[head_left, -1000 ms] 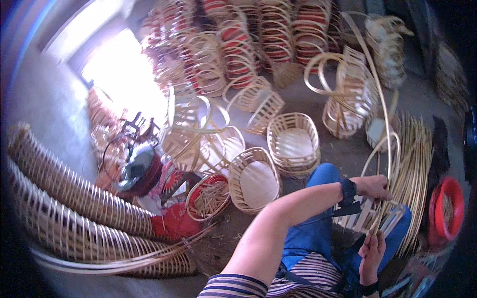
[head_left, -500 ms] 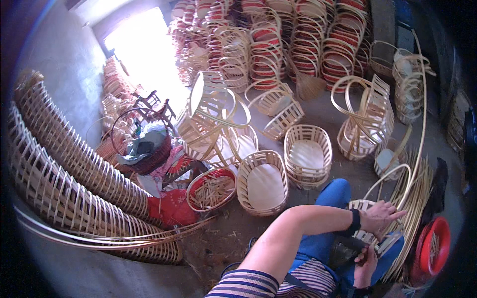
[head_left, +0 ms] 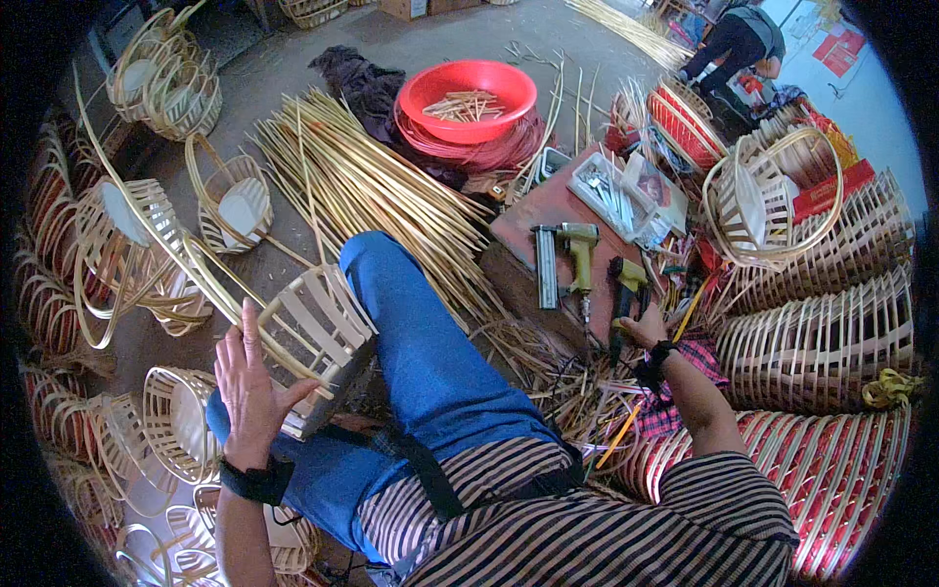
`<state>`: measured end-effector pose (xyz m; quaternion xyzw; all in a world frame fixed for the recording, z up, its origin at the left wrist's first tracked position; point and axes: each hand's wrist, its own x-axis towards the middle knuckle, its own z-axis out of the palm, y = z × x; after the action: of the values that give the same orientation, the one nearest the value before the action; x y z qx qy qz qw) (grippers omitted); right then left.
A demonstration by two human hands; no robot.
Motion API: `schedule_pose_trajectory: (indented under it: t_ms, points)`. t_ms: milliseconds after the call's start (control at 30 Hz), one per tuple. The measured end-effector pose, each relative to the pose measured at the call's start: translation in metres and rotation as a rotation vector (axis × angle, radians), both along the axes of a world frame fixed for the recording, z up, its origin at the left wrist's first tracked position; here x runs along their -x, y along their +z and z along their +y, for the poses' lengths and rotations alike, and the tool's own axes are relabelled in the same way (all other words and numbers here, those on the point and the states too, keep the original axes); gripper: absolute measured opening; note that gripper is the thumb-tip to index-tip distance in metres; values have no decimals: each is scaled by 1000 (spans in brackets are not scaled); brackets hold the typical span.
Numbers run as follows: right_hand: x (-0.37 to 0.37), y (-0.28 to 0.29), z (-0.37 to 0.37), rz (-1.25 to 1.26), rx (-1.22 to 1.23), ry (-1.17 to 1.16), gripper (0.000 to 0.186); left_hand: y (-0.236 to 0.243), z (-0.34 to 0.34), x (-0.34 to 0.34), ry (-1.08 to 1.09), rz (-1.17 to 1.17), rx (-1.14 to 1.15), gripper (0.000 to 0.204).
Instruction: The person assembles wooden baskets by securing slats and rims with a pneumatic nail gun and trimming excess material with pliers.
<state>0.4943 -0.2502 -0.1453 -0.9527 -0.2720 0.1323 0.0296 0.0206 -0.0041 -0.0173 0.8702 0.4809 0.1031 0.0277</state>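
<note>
On my left thigh rests a pale woven-strip basket, tipped on its side, with a long bent handle strip rising to the upper left. My left hand lies against its near edge, fingers stretched and thumb apart. Away to the right, my right hand is closed round the grip of a black and olive nail gun at the edge of a reddish board. A second olive nail gun with a silver magazine lies on that board.
A bundle of cane strips spreads beyond my knees, near a red basin of short sticks. Unfinished baskets stand at the left. Stacked baskets fill the right. A person bends over at the far right.
My view has swung right. My right hand has moved from beside the basket out to the board, with the dark tool. The left hand stays at the basket.
</note>
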Motion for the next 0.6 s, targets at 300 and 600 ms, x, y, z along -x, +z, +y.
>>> schedule_pose_trajectory:
  t_ms: [300, 600]
  points:
    - [-7, -75, 23, -95, 73, -6, 48, 7, 17, 13, -60, -97, 62, 110]
    - [-44, -56, 38, -57, -130, 51, 24, -6, 13, 13, -73, -125, -90, 110]
